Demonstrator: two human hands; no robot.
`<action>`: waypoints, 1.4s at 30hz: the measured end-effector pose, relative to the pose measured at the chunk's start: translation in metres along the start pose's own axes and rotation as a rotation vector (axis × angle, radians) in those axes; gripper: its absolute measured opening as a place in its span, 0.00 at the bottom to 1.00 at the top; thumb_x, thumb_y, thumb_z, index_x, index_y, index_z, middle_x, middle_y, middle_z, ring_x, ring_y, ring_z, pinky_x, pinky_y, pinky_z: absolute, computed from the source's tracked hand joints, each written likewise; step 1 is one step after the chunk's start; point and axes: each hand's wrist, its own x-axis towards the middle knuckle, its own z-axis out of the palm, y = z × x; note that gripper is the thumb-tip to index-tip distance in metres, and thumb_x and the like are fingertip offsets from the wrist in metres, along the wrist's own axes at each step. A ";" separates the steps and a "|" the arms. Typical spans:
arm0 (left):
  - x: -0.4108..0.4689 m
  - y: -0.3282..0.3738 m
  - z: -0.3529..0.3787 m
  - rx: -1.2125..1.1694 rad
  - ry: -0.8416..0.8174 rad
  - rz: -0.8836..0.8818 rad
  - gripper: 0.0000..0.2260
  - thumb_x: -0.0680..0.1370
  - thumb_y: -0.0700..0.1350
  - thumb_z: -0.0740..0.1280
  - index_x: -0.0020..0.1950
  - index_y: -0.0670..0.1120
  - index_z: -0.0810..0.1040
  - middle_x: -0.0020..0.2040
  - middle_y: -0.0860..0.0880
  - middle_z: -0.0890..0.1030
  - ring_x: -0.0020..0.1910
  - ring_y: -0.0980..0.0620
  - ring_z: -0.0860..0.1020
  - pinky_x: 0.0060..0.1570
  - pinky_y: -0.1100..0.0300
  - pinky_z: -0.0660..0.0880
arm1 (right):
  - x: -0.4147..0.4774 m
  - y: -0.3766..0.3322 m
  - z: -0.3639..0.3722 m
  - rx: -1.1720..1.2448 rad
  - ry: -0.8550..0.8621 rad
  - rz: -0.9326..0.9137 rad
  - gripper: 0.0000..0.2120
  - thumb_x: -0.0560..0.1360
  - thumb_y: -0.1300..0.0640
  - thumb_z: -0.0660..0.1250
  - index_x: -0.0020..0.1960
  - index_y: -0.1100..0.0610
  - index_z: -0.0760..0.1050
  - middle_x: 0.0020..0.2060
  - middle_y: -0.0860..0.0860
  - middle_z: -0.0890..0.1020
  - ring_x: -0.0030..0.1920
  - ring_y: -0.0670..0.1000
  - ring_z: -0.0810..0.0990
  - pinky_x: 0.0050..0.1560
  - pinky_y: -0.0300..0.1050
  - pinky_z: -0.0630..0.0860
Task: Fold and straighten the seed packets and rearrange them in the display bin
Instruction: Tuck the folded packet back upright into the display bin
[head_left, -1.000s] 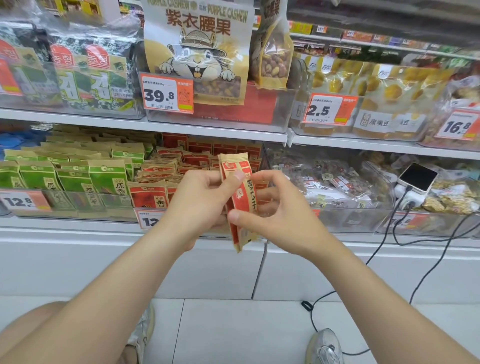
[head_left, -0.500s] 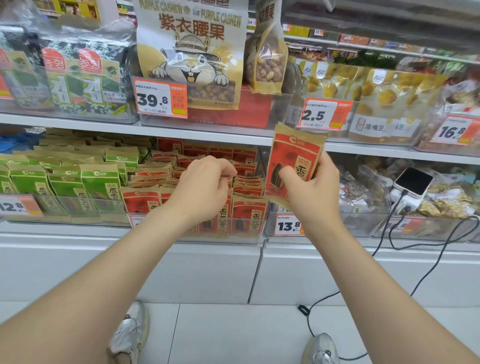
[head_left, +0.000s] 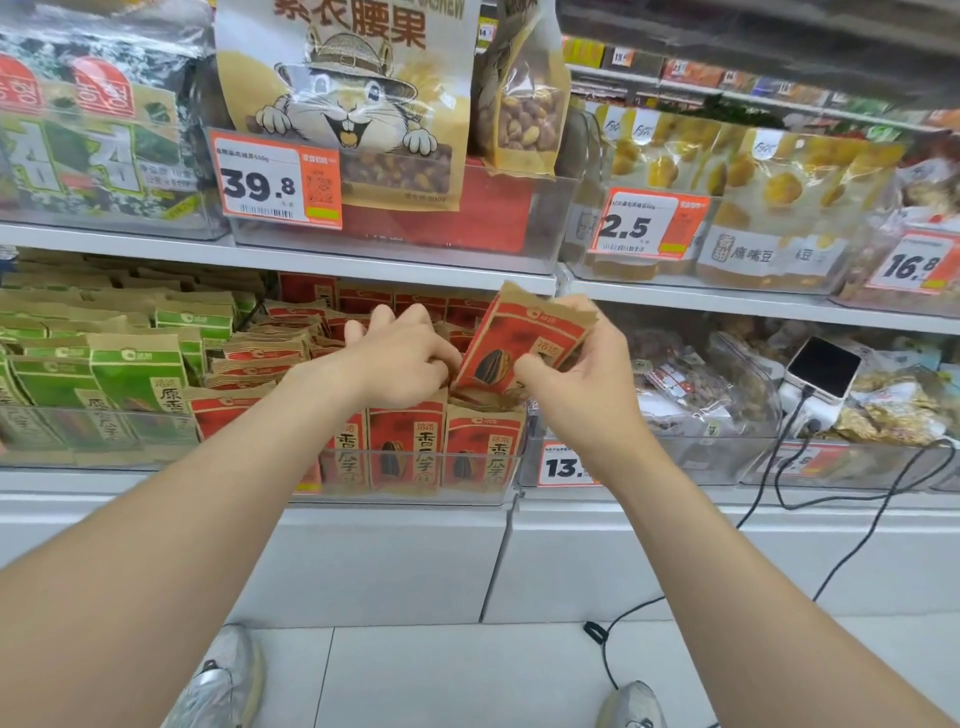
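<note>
Here the right hand pinches a tilted red-and-brown paper seed packet over the clear plastic display bin; the left hand rests among packets, grip unclear.

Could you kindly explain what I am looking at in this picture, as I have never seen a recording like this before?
There is no machine here. A person wears a camera on the head, so the single view looks forward and down at a shop shelf. The right hand pinches one red seed packet, tilted, just above a clear display bin. That bin holds rows of matching red packets standing upright. The left hand reaches among them with fairly straight fingers and holds nothing that I can see. Green packets fill the bin to the left, and a phone on a cable sits to the right.
</note>
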 end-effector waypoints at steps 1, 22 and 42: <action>0.003 -0.003 0.001 -0.007 0.014 -0.003 0.18 0.87 0.47 0.56 0.50 0.68 0.80 0.60 0.52 0.67 0.61 0.44 0.62 0.62 0.43 0.59 | 0.000 0.005 0.001 -0.057 -0.040 0.007 0.12 0.73 0.68 0.71 0.50 0.53 0.78 0.40 0.53 0.84 0.41 0.48 0.81 0.47 0.56 0.82; 0.045 -0.013 0.008 0.020 -0.031 -0.025 0.21 0.86 0.50 0.52 0.75 0.60 0.77 0.80 0.54 0.62 0.80 0.36 0.55 0.77 0.34 0.52 | 0.001 0.014 0.033 -1.073 -0.221 -0.230 0.29 0.80 0.65 0.59 0.71 0.37 0.79 0.48 0.47 0.87 0.52 0.54 0.78 0.59 0.52 0.64; 0.044 0.000 0.023 -0.111 0.270 -0.025 0.07 0.86 0.47 0.66 0.58 0.51 0.84 0.64 0.50 0.82 0.68 0.43 0.75 0.72 0.34 0.67 | 0.018 0.023 0.035 -0.938 -0.197 0.117 0.17 0.82 0.59 0.57 0.55 0.51 0.84 0.49 0.51 0.85 0.59 0.59 0.79 0.68 0.60 0.62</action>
